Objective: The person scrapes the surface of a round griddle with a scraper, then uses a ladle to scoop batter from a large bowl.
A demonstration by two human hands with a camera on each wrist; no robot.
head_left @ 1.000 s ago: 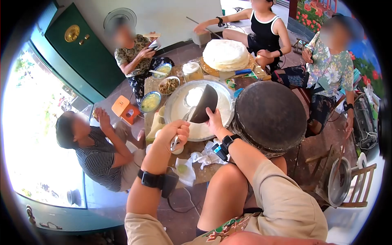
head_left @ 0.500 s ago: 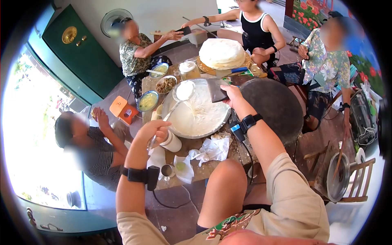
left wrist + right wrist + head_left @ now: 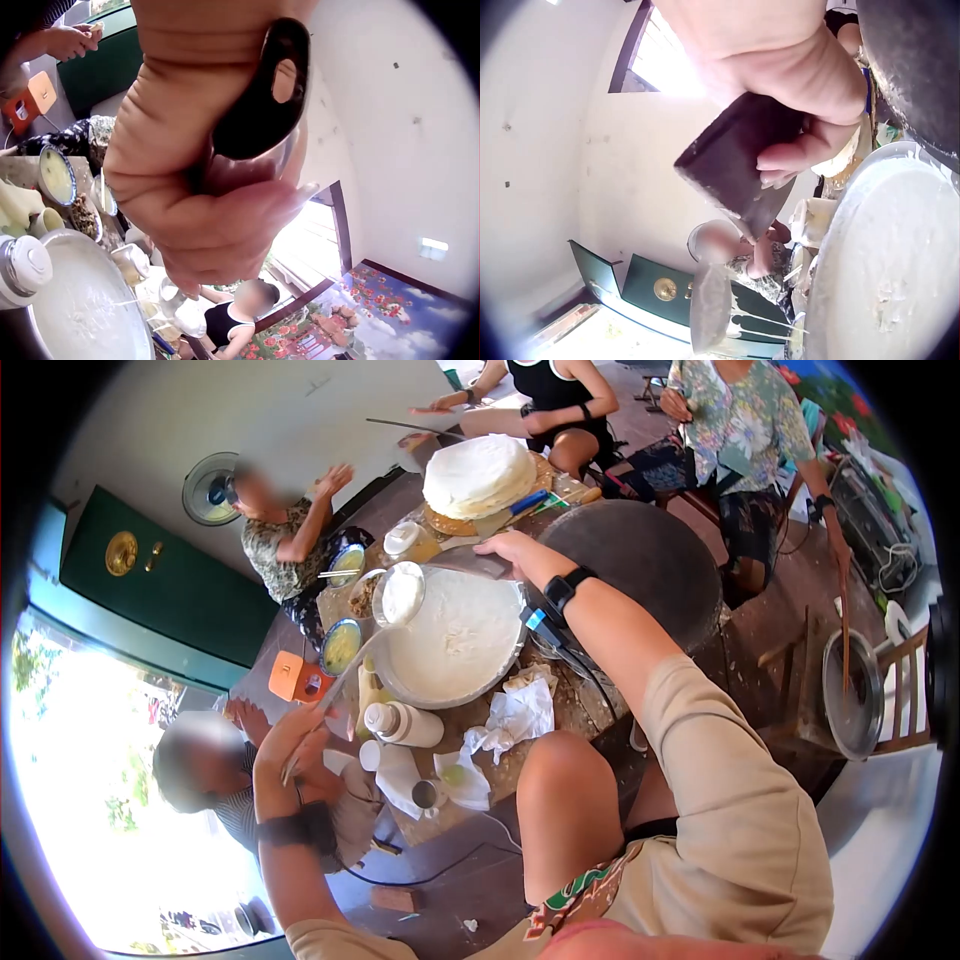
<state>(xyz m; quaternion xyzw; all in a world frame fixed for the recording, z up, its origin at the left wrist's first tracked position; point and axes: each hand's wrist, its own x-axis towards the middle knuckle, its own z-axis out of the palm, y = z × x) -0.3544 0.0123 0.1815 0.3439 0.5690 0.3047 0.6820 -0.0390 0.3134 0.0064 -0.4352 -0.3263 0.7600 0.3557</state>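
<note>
My left hand (image 3: pixel 290 742) grips the long metal handle of a ladle; the ladle's bowl (image 3: pixel 403 596), holding white batter, is over the left side of a wide basin of batter (image 3: pixel 460 650). White strands hang from the ladle (image 3: pixel 711 307) in the right wrist view. In the left wrist view my fingers curl round the handle end (image 3: pixel 262 97). My right hand (image 3: pixel 795 82) pinches a flat dark scraper (image 3: pixel 739 154), near the basin's far right edge. A round black griddle (image 3: pixel 630 560) lies beside my right forearm.
A stack of white flat sheets (image 3: pixel 480 477) lies behind the basin. Bowls of food (image 3: pixel 342 647) stand at the left, with a white bottle (image 3: pixel 404 725), a metal cup (image 3: pixel 428 796) and crumpled paper (image 3: pixel 520 718) nearer me. Several people sit around the table.
The ladle has moved left and is raised, and my left hand has drawn back. My right hand with the scraper has shifted toward the basin's far edge. The head view has turned.
</note>
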